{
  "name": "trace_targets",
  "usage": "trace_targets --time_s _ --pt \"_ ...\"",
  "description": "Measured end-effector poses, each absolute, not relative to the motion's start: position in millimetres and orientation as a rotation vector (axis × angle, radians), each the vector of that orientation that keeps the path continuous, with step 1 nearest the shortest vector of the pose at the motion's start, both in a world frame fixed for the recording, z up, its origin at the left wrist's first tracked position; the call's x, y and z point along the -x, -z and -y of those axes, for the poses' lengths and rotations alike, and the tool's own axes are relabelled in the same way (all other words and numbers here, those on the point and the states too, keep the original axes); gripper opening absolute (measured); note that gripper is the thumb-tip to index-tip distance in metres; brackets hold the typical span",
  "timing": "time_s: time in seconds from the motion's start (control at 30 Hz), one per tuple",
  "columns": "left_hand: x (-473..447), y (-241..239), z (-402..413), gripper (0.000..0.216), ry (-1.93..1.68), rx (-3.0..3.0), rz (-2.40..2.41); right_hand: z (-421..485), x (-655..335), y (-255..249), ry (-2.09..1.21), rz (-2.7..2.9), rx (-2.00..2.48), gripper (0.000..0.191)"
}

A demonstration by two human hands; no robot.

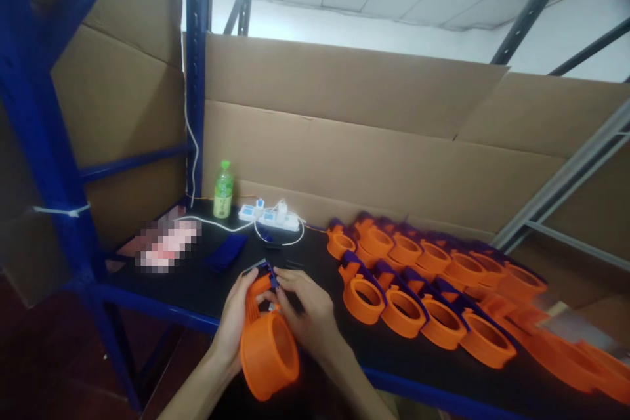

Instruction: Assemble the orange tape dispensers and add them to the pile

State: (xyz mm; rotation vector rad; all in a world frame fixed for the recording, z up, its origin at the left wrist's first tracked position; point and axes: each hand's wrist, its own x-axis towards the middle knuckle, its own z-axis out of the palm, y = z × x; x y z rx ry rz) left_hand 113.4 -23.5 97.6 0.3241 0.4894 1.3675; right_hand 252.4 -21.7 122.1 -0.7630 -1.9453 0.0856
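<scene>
My left hand (235, 318) is closed around the narrow upper part of an orange ring-shaped plastic part (263, 361), whose wide round end hangs below my fingers near the table's front edge. A small dark blue piece (270, 273) sits at the upper end of the orange part. My right hand (308, 308) pinches that blue piece, its fingers partly hiding where the two parts meet. Just beyond my hands, a dark blue strip (226, 252) and small black pieces (294, 264) lie on the black tabletop (191, 289).
Rows of orange rings with dark blue straps (403, 312) cover the table to the right. A green-capped bottle (223, 190) and a white power strip (270, 216) with cables stand at the back. A blue metal post (42, 118) rises at left; cardboard (344, 131) walls the rear.
</scene>
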Motion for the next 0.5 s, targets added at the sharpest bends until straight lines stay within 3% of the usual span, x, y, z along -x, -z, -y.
trace_targets --time_s 0.23,0.5 --pt "-113.8 -104.5 31.8 0.03 -1.415 -0.487 -0.572 23.8 -257.8 -128.5 -0.275 1.922 0.854 0.025" --pt "-109.9 -102.1 28.8 0.041 -1.34 -0.5 -0.637 19.0 -262.4 -129.8 -0.264 1.946 0.759 0.022"
